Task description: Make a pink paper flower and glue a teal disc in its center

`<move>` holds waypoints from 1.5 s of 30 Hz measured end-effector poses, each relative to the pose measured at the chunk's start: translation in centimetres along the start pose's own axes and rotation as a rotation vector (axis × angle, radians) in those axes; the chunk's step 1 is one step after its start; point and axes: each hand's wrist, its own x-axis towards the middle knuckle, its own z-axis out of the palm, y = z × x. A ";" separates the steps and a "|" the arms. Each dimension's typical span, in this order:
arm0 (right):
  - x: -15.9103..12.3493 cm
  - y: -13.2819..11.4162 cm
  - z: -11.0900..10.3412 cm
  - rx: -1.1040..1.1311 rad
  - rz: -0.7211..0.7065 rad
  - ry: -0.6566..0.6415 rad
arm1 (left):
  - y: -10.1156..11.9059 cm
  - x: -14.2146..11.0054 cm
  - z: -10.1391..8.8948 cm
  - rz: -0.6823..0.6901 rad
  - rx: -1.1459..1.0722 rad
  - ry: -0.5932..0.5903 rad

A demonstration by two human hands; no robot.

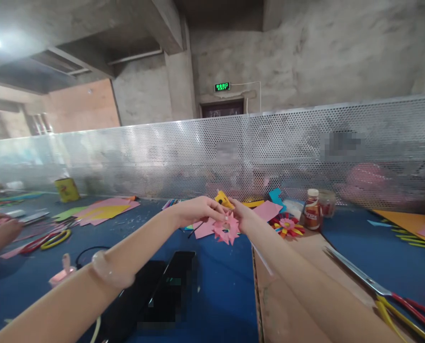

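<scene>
My left hand (201, 208) reaches to the middle of the table, its fingers pinched on a pink paper flower (227, 229) with pointed petals and a round hole in its centre. Right beside it, my right hand (241, 213) is closed around a small yellow tool (224, 200) that looks like a hot glue gun; part of it is hidden by the fingers. Both hands meet just above the flower's upper edge. To the right of them lies a finished-looking red, yellow and pink paper flower (288, 226). Pink paper (203, 230) lies under my left hand.
Black phones (177, 281) lie below my left arm. Large scissors (366, 281) rest on cardboard (287, 295) at right, near a brown-labelled bottle (312, 209). At left are coloured paper sheets (105, 211), yellow-handled scissors (55, 239) and another person's hand (1, 233). A perforated metal screen (144, 162) stands behind.
</scene>
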 end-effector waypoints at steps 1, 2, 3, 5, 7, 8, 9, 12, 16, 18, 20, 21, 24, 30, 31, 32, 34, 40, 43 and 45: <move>-0.2 -0.4 -0.3 -0.005 0.005 0.014 | -0.1 0.0 0.4 0.017 -0.005 0.002; -0.4 -0.7 -0.5 -0.003 0.005 0.026 | -0.3 0.0 0.9 0.036 -0.017 0.011; -0.7 -1.0 -0.6 0.003 -0.003 0.035 | -0.4 0.0 1.2 0.054 -0.037 0.024; -1.5 -1.4 -0.7 0.022 -0.046 0.049 | -0.6 0.1 1.9 0.091 -0.096 0.062; -2.0 -1.8 -0.7 0.058 -0.117 0.062 | -0.6 0.0 2.5 0.132 -0.168 0.110; -2.2 -2.0 -0.8 0.081 -0.163 0.067 | -0.5 -0.1 2.8 0.157 -0.203 0.137; -2.3 -2.3 -0.8 0.107 -0.217 0.070 | -0.4 -0.2 2.9 0.183 -0.232 0.167; -2.8 -3.4 -0.8 0.197 -0.395 0.048 | -0.1 -0.9 3.0 0.270 -0.267 0.278; -4.5 -4.8 -0.7 0.252 -0.536 -0.046 | 0.0 -1.2 1.9 0.389 -0.234 0.481; -5.5 -5.1 -0.6 0.235 -0.552 -0.094 | 0.0 -1.0 1.3 0.431 -0.220 0.557; -6.5 -4.9 -0.6 0.176 -0.602 -0.123 | 0.1 -0.6 0.8 0.463 -0.211 0.608; -6.8 -4.8 -0.6 0.134 -0.643 -0.132 | 0.1 -0.3 0.6 0.477 -0.208 0.627; -7.5 -4.1 -0.6 0.024 -0.780 -0.141 | 0.2 0.2 0.3 0.509 -0.209 0.665; -8.3 -3.6 -0.5 -0.117 -0.834 -0.132 | 0.0 0.6 0.1 0.556 -0.276 0.716; -8.4 -3.6 -0.5 -0.118 -0.841 -0.136 | 0.0 0.6 0.1 0.558 -0.292 0.722; -8.4 -3.6 -0.6 -0.119 -0.849 -0.145 | 0.0 0.6 0.0 0.558 -0.306 0.722; -8.4 -3.6 -0.7 -0.123 -0.875 -0.182 | 0.0 0.5 -0.1 0.555 -0.329 0.710; -7.5 -3.6 -1.8 -0.191 -0.892 -0.329 | 0.1 0.1 -0.4 0.582 -0.333 0.683; -7.3 -3.6 -2.6 -0.371 -0.864 -0.321 | 0.2 -0.2 -0.5 0.619 -0.300 0.706; -7.5 -3.6 -2.9 -0.510 -0.820 -0.320 | 0.2 -0.3 -0.6 0.649 -0.279 0.733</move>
